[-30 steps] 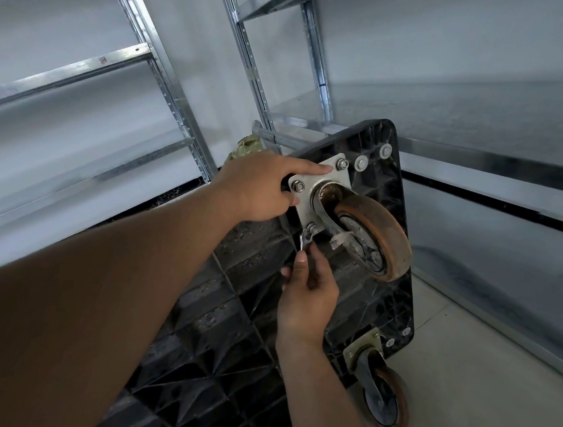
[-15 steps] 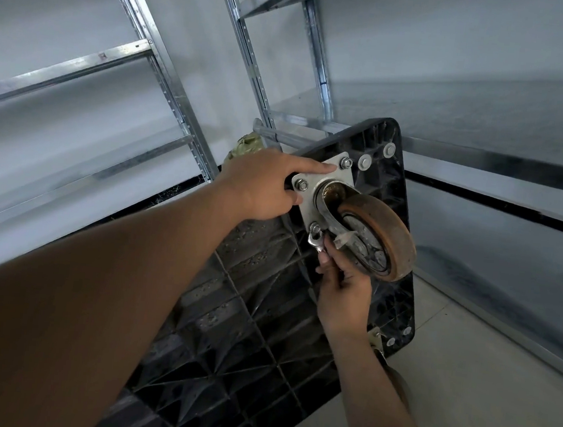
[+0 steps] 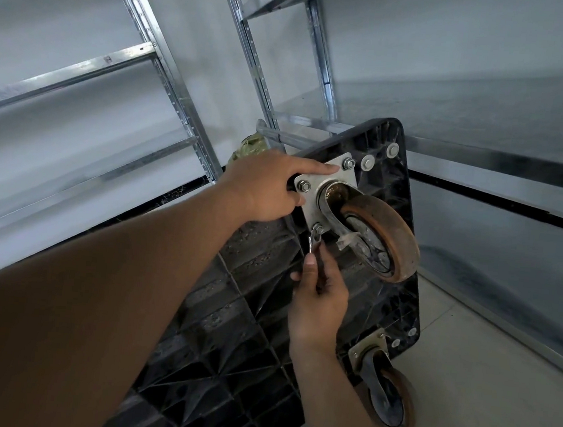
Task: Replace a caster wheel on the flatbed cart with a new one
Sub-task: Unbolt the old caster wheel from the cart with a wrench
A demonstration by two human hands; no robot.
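The black flatbed cart (image 3: 249, 317) stands tipped on its side, its ribbed underside facing me. A caster with a worn brown wheel (image 3: 382, 238) is bolted to it through a metal plate (image 3: 321, 196). My left hand (image 3: 268, 188) grips the cart's upper edge, its index finger lying along the top of the plate. My right hand (image 3: 320, 296) holds a small metal wrench (image 3: 314, 240) whose head sits on the plate's lower bolt. A second caster (image 3: 388, 395) at the cart's lower corner touches the floor.
Metal shelving (image 3: 169, 75) stands against the wall on the left and behind the cart, with a low shelf edge (image 3: 504, 166) running off to the right. A greenish bundle (image 3: 250, 146) shows behind the cart's top edge. Pale floor (image 3: 483, 387) lies at lower right.
My right hand swung the wrench handle right and up toward the wheel, then back down to the left, the head staying on the lower bolt. My left hand kept its place.
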